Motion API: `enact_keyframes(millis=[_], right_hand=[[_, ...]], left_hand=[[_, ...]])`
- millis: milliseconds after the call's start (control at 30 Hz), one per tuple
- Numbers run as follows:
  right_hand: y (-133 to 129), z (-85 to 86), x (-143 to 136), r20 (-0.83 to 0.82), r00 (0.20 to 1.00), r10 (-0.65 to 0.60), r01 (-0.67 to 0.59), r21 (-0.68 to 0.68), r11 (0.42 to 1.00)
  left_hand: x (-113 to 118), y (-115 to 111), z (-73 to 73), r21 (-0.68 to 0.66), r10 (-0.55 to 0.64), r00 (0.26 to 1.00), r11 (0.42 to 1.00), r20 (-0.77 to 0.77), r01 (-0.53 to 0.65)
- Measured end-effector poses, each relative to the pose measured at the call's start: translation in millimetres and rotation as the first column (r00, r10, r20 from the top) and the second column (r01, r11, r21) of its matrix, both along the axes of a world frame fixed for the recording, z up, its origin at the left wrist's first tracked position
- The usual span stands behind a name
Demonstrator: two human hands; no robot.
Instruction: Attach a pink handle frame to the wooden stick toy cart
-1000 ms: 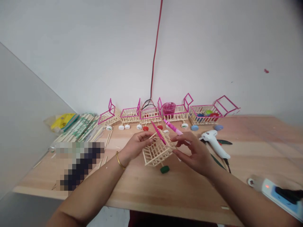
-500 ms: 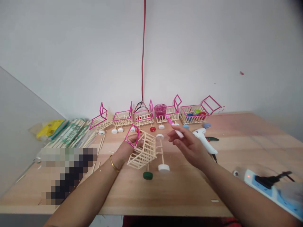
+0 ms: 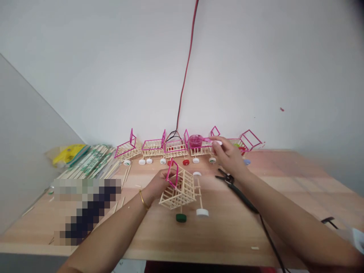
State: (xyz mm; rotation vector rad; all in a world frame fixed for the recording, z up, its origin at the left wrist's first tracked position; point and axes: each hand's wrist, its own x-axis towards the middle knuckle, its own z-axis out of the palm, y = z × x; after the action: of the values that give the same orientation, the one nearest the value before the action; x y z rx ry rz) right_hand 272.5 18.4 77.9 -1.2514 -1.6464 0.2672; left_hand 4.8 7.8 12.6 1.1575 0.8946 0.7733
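Note:
My left hand (image 3: 159, 184) is closed around the far side of a small toy cart (image 3: 182, 191) built from thin wooden sticks. The cart is tilted, with a pink handle frame and bottle-cap wheels; two white caps and a green cap (image 3: 181, 218) show. Farther back, my right hand (image 3: 229, 153) pinches a paintbrush (image 3: 214, 142) with a pink and white handle. Its tip reaches the clear cup (image 3: 196, 142) of pink paint, and the bristles cannot be made out. The cup rests on one of the finished-looking stick carts (image 3: 152, 146) with pink rims lined along the wall.
Black-handled pliers (image 3: 237, 191) lie under my right forearm. Bundled wooden sticks (image 3: 88, 161) and a yellow packet (image 3: 69, 154) sit at the left. A red-black cable (image 3: 187, 68) hangs down the wall. A black cord (image 3: 269, 235) runs off the front edge.
My right hand has moved the brush up and forward to the paint cup. The cart stays in my left hand. The view has shifted, and my right arm now hides the glue gun.

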Motion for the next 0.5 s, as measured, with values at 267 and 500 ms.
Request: enact_keyframes(millis=[267,500], right_hand=[[71.8,3.3,-7.8,0.088,0.994,-0.064,0.077,-0.151,0.985],[68.9,1.4,-5.4,0.110,0.993,-0.049,0.074,-0.238,0.969]], left_hand=[[1.6,-2.2,5.4,0.020,-0.020,1.000,1.000,-0.002,0.020],[1.8,-3.1,2.6,0.021,-0.030,0.999,0.999,0.039,0.030]])
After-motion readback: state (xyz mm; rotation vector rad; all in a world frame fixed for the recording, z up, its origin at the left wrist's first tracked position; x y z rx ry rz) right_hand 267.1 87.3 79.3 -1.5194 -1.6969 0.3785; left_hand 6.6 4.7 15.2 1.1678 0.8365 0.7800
